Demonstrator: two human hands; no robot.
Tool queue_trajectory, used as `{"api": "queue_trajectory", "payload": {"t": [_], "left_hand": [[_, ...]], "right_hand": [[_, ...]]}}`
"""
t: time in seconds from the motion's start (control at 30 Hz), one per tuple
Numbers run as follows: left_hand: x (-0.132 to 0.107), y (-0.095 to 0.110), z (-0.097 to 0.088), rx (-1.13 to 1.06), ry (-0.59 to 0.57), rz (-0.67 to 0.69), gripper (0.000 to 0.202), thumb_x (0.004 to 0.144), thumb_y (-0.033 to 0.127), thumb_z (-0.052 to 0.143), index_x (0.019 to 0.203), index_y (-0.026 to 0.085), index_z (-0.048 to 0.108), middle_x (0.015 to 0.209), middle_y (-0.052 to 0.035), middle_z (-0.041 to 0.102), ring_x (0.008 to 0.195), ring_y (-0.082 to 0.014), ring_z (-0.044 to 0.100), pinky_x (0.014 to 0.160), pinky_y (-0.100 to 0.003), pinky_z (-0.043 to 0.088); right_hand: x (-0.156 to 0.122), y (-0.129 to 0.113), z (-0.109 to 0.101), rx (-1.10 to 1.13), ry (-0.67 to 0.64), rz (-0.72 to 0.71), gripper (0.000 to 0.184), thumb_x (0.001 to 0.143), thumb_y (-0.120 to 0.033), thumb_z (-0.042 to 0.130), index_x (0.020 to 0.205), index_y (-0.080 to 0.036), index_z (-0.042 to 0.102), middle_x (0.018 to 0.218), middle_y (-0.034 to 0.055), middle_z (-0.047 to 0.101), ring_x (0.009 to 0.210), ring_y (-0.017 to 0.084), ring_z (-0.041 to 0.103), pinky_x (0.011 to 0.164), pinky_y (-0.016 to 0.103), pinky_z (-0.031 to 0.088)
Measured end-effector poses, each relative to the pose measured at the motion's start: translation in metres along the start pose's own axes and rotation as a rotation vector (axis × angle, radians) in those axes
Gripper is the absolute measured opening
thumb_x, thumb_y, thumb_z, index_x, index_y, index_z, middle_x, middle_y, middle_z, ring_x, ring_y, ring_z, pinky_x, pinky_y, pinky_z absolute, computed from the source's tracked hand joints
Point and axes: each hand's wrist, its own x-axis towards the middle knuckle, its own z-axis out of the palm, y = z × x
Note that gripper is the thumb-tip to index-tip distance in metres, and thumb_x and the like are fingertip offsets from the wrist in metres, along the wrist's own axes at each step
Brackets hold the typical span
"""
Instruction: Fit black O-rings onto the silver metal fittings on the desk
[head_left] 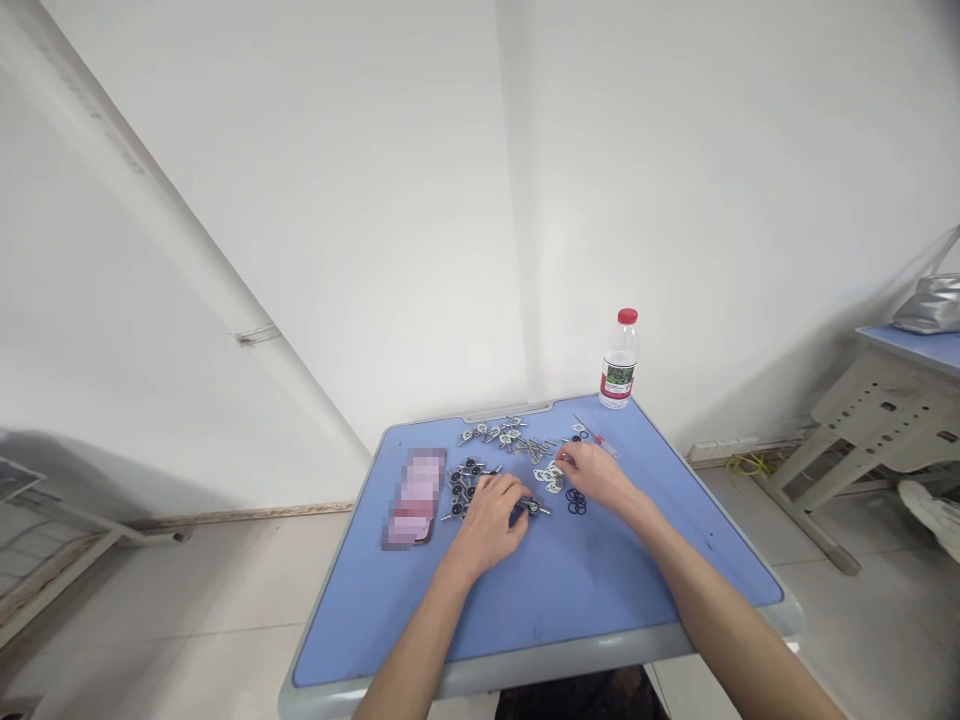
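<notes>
My left hand (491, 522) rests on the blue desk (585, 590), its fingers curled round a small metal part (535, 508) with a thin stem that sticks out past the fingertips. Beside and partly behind this hand lies a group of metal parts with black rings (459, 484). My right hand (598, 474) is pinched together over several flat pale gaskets (551, 477); whatever sits between the fingertips is too small to name. Several black rubber rings (576, 502) lie just below the right hand. Farther back is a pile of metal parts with stems (504, 434).
A phone (420, 495), blurred out, lies on the desk's left side. At the back right corner stands a clear bottle (619, 365) with a red cap. A thin tool with a red and clear handle (606, 446) lies behind my right hand. Another desk (847, 420) stands at right.
</notes>
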Motion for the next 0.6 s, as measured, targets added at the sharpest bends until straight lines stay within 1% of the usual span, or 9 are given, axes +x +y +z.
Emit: {"api": "queue_trajectory", "payload": {"t": [0.1, 0.2, 0.33, 0.47, 0.6], "left_hand": [[0.001, -0.001, -0.001, 0.000, 0.015, 0.002, 0.017, 0.082, 0.010, 0.052, 0.092, 0.022, 0.060, 0.092, -0.0027, 0.061, 0.090, -0.0190, 0.056, 0.088, -0.038, 0.039], [0.001, -0.004, 0.000, -0.001, -0.006, 0.000, 0.015, 0.087, 0.011, 0.049, 0.089, 0.021, 0.060, 0.092, -0.0026, 0.061, 0.088, -0.0175, 0.055, 0.087, -0.037, 0.039], [0.002, -0.007, 0.002, -0.018, -0.030, -0.012, 0.016, 0.091, 0.013, 0.046, 0.085, 0.020, 0.060, 0.088, -0.0019, 0.061, 0.085, -0.0159, 0.056, 0.087, -0.035, 0.038], [0.003, -0.007, 0.001, -0.041, 0.034, -0.014, 0.017, 0.093, 0.016, 0.046, 0.086, 0.020, 0.061, 0.090, -0.0025, 0.063, 0.088, -0.0163, 0.056, 0.086, -0.035, 0.038], [0.002, -0.007, 0.001, -0.037, 0.117, 0.009, 0.017, 0.093, 0.019, 0.046, 0.088, 0.021, 0.062, 0.091, -0.0039, 0.065, 0.087, -0.0171, 0.058, 0.085, -0.036, 0.040]], "right_hand": [[-0.001, -0.001, -0.001, 0.023, 0.008, -0.025, 0.020, 0.088, -0.021, 0.048, 0.085, -0.018, 0.067, 0.082, 0.0062, 0.070, 0.075, 0.017, 0.062, 0.063, 0.024, 0.036], [-0.003, -0.004, -0.003, 0.063, 0.014, -0.058, 0.019, 0.087, -0.019, 0.049, 0.085, -0.018, 0.067, 0.082, 0.0062, 0.070, 0.077, 0.017, 0.062, 0.064, 0.024, 0.037], [-0.008, -0.012, -0.004, 0.192, -0.069, -0.132, 0.017, 0.085, -0.018, 0.050, 0.084, -0.019, 0.067, 0.075, 0.0027, 0.068, 0.068, 0.015, 0.059, 0.061, 0.023, 0.037], [-0.013, -0.021, -0.001, 0.318, -0.129, -0.201, 0.018, 0.085, -0.023, 0.051, 0.079, -0.020, 0.068, 0.070, 0.0001, 0.066, 0.063, 0.014, 0.055, 0.058, 0.024, 0.036], [-0.014, -0.025, 0.001, 0.422, -0.156, -0.188, 0.020, 0.084, -0.028, 0.052, 0.075, -0.019, 0.068, 0.062, -0.0016, 0.063, 0.057, 0.012, 0.050, 0.055, 0.023, 0.036]]}}
